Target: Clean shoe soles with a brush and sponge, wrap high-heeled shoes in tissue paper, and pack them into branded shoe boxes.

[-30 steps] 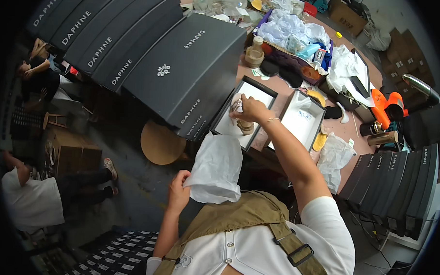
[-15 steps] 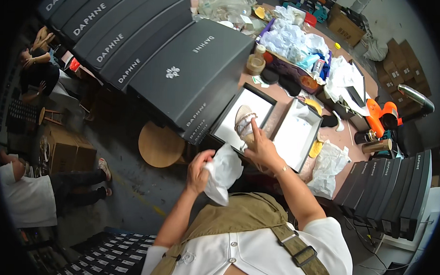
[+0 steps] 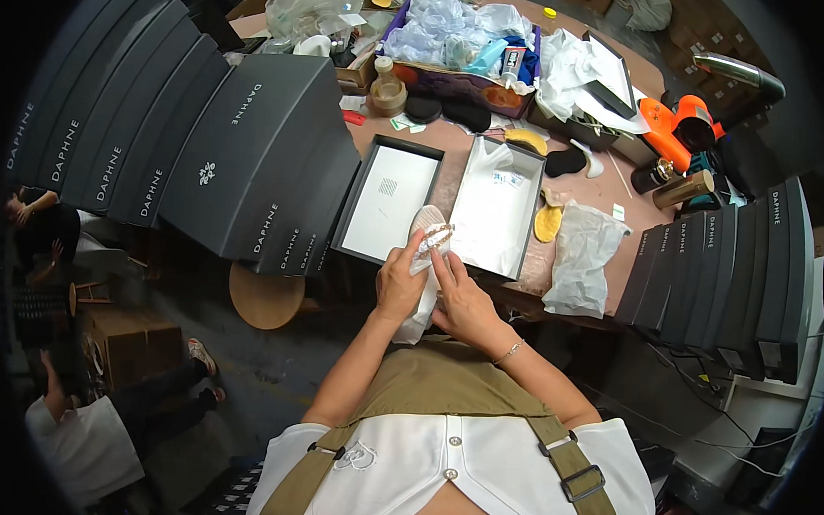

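A beige strappy sandal (image 3: 431, 217) with a beaded band points away from me at the near edge of the table. My left hand (image 3: 399, 287) is closed around its left side. From the right, my right hand (image 3: 466, 306) grips the sandal too, its fingers lying along the straps. White tissue paper (image 3: 416, 323) hangs below and between my hands, against the sandal; my fingers partly hide both. Just beyond are a shoe-box half (image 3: 369, 245) with a white inside, and a second box half (image 3: 492, 226) holding tissue and small sachets.
Tall stacks of dark shoe boxes stand left (image 3: 252, 152) and right (image 3: 742, 278). Crumpled white paper (image 3: 590, 259) lies on the table. Farther back are a purple bin (image 3: 459, 80) of plastic wrap, a glue bottle (image 3: 387, 90) and an orange heat gun (image 3: 670, 130). A round stool (image 3: 265, 296) is lower left.
The sandal has come out of the left box half, toward me. My left hand has brought the tissue paper to it, and both hands now meet there. The view has shifted.
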Demonstrator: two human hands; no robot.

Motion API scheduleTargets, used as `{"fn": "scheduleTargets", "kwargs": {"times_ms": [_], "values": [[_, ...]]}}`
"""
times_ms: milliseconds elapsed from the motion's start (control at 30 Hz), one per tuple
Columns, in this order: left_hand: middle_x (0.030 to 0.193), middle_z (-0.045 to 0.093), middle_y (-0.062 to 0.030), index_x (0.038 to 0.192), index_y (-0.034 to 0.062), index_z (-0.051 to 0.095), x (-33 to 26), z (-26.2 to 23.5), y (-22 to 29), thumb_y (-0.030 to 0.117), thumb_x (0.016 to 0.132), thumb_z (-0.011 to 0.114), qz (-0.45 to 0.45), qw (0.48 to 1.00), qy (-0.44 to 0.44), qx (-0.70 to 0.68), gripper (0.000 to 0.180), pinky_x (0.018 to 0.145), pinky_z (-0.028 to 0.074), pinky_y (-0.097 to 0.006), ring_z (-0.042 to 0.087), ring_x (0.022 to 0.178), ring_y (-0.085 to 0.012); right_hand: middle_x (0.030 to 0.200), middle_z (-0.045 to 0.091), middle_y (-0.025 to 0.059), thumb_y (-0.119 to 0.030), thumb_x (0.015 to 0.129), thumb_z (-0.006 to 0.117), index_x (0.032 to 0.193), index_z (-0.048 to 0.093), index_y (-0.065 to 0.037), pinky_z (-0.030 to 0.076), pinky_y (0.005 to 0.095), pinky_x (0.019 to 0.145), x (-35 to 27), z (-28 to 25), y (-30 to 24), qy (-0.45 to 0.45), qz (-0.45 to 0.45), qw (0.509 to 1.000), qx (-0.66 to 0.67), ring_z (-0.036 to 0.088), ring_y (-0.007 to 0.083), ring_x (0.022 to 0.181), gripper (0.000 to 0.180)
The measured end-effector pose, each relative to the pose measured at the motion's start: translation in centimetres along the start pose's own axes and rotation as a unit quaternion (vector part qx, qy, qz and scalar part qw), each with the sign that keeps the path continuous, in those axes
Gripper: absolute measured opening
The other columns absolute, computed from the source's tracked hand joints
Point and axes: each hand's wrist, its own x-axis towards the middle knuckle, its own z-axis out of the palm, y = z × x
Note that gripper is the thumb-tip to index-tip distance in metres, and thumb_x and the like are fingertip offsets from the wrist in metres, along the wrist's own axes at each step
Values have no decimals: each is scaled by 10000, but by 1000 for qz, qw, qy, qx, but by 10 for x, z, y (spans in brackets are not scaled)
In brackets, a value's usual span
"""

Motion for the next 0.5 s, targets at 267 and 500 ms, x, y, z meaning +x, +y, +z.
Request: {"fn": "scheduleTargets", "kwargs": {"times_ms": [267, 500], "values": [[948, 594, -69, 1112, 5, 546, 25, -53, -17, 90, 815, 695, -100, 945, -62, -305, 343, 727, 479, -261, 571, 834, -112, 1440, 339, 186, -60, 744, 514, 1489, 190, -89, 490, 293, 779, -28, -57, 78, 59, 61, 939, 333, 581, 217, 956, 813], [927, 610, -43, 1009, -6, 579, 55, -65, 25, 94, 852, 666, -48, 892, 41, -448, 206, 728, 476, -245, 565, 813, -93, 1378, 405, 166, -276, 720, 541, 1497, 151, -77, 476, 257, 598, -56, -128, -29, -98, 12, 785, 612, 572, 181, 825, 892]]}}
